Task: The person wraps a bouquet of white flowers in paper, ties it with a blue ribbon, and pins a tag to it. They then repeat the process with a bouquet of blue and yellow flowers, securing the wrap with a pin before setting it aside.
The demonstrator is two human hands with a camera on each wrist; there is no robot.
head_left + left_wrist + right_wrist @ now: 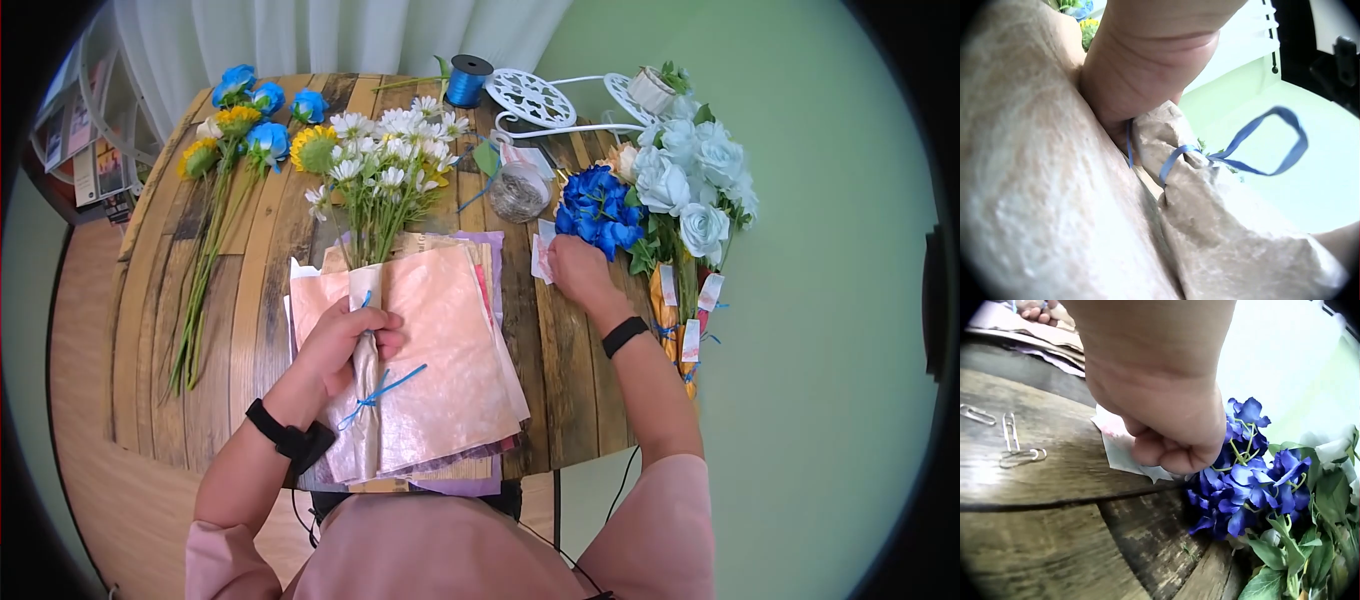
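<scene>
Green wall (800, 300) is framing the scene on the right, a white curtain (330, 35) is hanging at the far side, and a planked wooden surface (240, 300) is carrying everything. Front and centre, the wrapped bouquet (366, 282) is lying over a stack of wrapping sheets (450, 340), its long axis running from the near edge away to its white daisies (390, 178), and the left hand (350, 345) is gripping it, thumb and fingers curling round the papered stems! Nearer the person, a blue ribbon (366, 402) is circling the wrapper, a tail of it jutting out.

Across now to the right hand (580, 268): it is resting at some small paper tags (541, 265), fingers bending down onto them. The tips are hiding, so I cannot tell whether they are pinching one. And the gap that seems to matter: the bouquet is lying well off to the left of those fingers, while the tags are sitting right by them, making the right hand the nearer one.

Further out, paper clips (1015, 432) are glinting near the tags, deep-blue flowers (600, 210) are crowding the right hand, pale blue roses (695, 180) are spreading beyond, a ribbon spool (468, 82) is standing at the far edge, and loose blue and yellow flowers (268, 140) are lying over on the left.
</scene>
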